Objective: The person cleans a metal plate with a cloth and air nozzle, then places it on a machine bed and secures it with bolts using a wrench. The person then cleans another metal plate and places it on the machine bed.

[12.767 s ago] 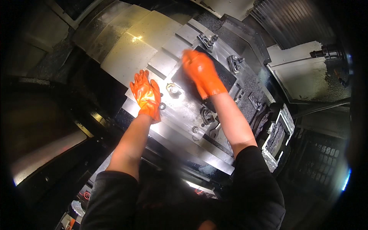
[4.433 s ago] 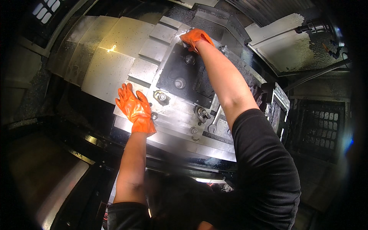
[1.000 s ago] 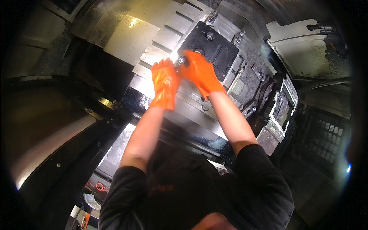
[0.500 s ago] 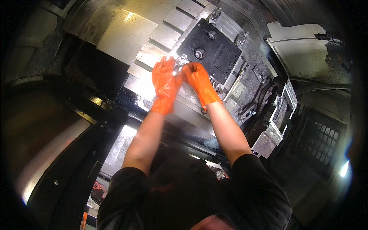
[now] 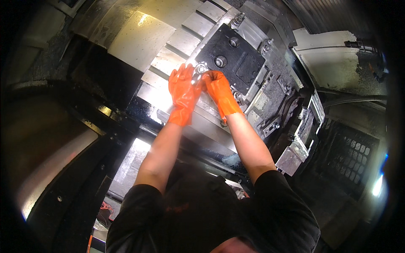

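Observation:
Both my hands wear orange rubber gloves and work at the near-left corner of a dark rectangular plate (image 5: 242,55). A shiny clamp with a nut (image 5: 200,68) sits at that corner, between my hands. My left hand (image 5: 182,90) lies to the left of the clamp, its fingers stretched out and pointing away from me. Close against the clamp's right side, my right hand (image 5: 217,88) has its fingers curled in; what they hold, if anything, is hidden. Two round holes, one a metal-lined bore (image 5: 220,61), open in the plate's face.
Other stud clamps hold the plate's edges, at the far corner (image 5: 238,19), right side (image 5: 266,45) and near side (image 5: 238,97). A slotted metal machine table (image 5: 168,59) extends left. Right of the plate are a bracketed metal fixture (image 5: 291,156) and a hose (image 5: 358,99).
The whole view has shifted very slightly. Both hands stay at the corner clamp, in nearly the same pose.

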Demonstrator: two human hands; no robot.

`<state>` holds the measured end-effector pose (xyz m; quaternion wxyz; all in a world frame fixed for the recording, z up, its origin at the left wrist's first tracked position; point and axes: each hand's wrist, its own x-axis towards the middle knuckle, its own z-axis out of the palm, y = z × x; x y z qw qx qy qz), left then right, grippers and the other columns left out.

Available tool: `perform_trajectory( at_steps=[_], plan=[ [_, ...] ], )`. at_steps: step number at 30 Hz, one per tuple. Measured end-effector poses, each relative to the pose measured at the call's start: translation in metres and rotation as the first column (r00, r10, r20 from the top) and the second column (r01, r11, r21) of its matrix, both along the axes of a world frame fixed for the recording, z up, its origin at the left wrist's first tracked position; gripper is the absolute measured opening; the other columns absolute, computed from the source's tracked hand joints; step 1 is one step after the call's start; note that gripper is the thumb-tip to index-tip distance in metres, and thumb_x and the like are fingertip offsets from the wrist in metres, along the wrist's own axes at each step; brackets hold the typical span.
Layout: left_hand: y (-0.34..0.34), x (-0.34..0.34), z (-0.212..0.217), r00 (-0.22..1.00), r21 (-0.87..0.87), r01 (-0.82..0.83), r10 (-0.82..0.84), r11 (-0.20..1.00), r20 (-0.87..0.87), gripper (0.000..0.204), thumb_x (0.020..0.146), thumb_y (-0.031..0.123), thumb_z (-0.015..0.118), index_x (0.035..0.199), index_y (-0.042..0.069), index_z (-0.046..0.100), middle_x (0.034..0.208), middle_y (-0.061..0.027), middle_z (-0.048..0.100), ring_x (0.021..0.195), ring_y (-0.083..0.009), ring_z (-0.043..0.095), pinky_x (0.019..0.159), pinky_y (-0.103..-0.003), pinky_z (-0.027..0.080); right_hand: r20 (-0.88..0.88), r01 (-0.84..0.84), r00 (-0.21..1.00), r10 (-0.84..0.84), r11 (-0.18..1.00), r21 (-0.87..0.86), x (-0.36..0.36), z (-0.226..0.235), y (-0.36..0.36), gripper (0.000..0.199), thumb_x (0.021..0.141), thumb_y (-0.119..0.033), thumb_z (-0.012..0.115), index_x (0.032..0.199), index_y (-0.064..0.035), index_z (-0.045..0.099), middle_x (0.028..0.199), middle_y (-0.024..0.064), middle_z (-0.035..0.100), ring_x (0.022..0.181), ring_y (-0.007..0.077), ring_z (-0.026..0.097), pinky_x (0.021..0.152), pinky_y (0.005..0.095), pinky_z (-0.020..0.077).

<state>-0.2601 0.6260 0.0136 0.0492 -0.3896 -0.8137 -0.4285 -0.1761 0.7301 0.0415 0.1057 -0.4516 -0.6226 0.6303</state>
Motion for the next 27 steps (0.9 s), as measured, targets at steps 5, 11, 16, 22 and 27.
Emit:
perform_trajectory(
  at_steps=[5,11,16,22,27],
  plan=[
    [0.000,0.002,-0.004,1.000,0.011,-0.016,0.016,1.000,-0.009,0.043,0.080,0.025,0.076,0.115,0.001,0.069,0.122,-0.0160,0.071,0.121,-0.0382,0.062,0.108,-0.051,0.041,0.026,0.003,1.000,-0.003,1.000,0.015,0.000,0.001,-0.001,0.020,0.102,-0.012,0.054,0.090,-0.0014,0.066,0.074,0.0052,0.069,0.063,0.0127,0.060,0.059,0.0280,0.0472],
    [0.001,0.003,-0.005,0.999,-0.016,-0.045,0.045,0.999,-0.018,0.041,0.081,0.028,0.077,0.114,0.005,0.071,0.122,-0.0101,0.071,0.124,-0.0299,0.061,0.111,-0.048,0.039,0.002,-0.014,1.000,0.014,1.000,0.014,0.000,0.006,-0.002,0.020,0.102,-0.012,0.054,0.089,-0.0018,0.065,0.073,0.0051,0.069,0.062,0.0123,0.059,0.058,0.0273,0.0461],
    [0.003,0.004,-0.006,0.998,-0.039,-0.069,0.068,0.997,-0.019,0.039,0.080,0.030,0.078,0.111,0.007,0.073,0.121,-0.0080,0.072,0.124,-0.0270,0.062,0.112,-0.047,0.038,-0.017,-0.003,1.000,0.003,1.000,-0.020,-0.002,0.009,-0.003,0.022,0.102,-0.011,0.053,0.085,-0.0031,0.064,0.071,0.0050,0.069,0.060,0.0115,0.057,0.056,0.0263,0.0437],
    [0.001,0.004,-0.009,0.999,-0.015,-0.032,0.032,0.999,-0.015,0.044,0.081,0.027,0.077,0.117,0.003,0.069,0.125,-0.0119,0.070,0.125,-0.0328,0.061,0.112,-0.049,0.038,-0.011,-0.005,1.000,0.005,1.000,-0.012,0.001,0.006,-0.001,0.024,0.103,-0.011,0.052,0.084,-0.0038,0.063,0.070,0.0047,0.069,0.060,0.0112,0.057,0.055,0.0262,0.0425],
    [0.002,0.006,-0.003,0.999,-0.014,-0.051,0.052,0.999,0.016,0.044,0.079,0.026,0.077,0.116,0.004,0.069,0.124,-0.0119,0.070,0.124,-0.0330,0.061,0.111,-0.050,0.038,-0.013,-0.025,1.000,0.025,0.999,-0.019,0.005,0.004,0.000,0.024,0.102,-0.018,0.057,0.085,-0.0033,0.065,0.072,0.0059,0.070,0.063,0.0129,0.060,0.058,0.0274,0.0452]
  ],
)
